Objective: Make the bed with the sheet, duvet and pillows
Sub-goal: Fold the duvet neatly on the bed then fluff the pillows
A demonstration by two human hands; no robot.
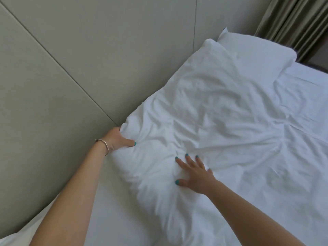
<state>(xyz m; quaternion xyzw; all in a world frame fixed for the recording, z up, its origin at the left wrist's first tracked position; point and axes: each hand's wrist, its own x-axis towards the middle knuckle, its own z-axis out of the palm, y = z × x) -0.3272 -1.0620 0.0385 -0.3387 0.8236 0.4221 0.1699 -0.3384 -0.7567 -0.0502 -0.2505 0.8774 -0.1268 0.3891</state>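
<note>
Pillow (186,107): white, soft, heavily creased cotton-like case, lying at the bed's head against the wall panel.
Left hand (119,139): closed on the pillow's near corner, thumb on top; thin metal bracelet (104,145) at the wrist.
Right hand (192,172): flat, fingers spread wide, pressing the pillow.
Second pillow (257,54): smoother, beside the first, near the curtain (292,20).
Sheet (292,139): white, wrinkled, covering the mattress.
Wall panel (62,50): matte grey-green, thin seams.
Writing: none legible.
</note>
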